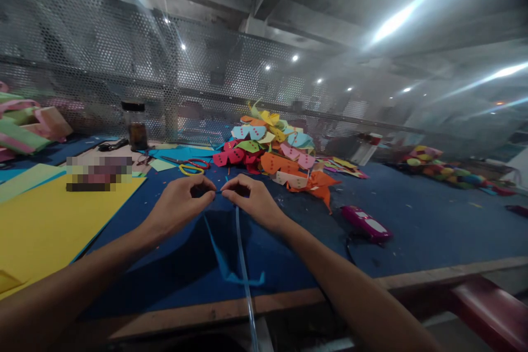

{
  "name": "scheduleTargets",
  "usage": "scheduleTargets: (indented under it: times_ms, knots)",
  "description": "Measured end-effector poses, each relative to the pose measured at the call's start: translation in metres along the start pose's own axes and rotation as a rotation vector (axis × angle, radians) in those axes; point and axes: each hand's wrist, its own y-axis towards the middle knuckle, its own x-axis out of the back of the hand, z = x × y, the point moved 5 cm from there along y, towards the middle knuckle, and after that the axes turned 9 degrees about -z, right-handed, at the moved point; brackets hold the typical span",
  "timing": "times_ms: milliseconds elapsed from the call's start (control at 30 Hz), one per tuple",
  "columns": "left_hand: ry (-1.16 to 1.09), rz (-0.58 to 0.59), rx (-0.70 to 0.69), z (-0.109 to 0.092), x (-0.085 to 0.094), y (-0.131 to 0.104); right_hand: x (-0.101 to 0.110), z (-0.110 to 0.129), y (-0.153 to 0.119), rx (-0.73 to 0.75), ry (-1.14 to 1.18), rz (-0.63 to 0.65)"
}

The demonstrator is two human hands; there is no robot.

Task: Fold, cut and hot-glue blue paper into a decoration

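From where I stood, the left hand and right hand nearly met above the blue mat, each with thumb and finger pinched together, seemingly on a thin blue strand. Clear tubing ran down below them, across a blue strip. Scissors and a heap of colourful paper shapes lay beyond, a purple gadget off to the right.

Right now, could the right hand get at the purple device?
Probably yes: only a dark cable lies between the right forearm and the purple device, though the right hand looks pinched shut.
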Motion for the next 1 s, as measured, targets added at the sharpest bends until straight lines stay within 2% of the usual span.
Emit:
scheduleTargets:
  times_ms: [300,500,667,1000]
  knots:
    - [-0.098,0.122,0.100,0.010,-0.006,0.002,0.004,-0.006,0.002,-0.042,0.019,-0.049]
    - [-0.150,0.188,0.174,0.014,-0.010,0.002,-0.001,-0.007,0.001,-0.044,0.012,-0.008]
    - [-0.155,0.194,0.184,0.018,-0.012,0.002,-0.001,-0.009,0.002,-0.097,0.051,-0.002]
    - [-0.127,0.194,0.186,0.016,-0.015,-0.002,-0.006,-0.006,-0.002,0.008,-0.059,0.008]
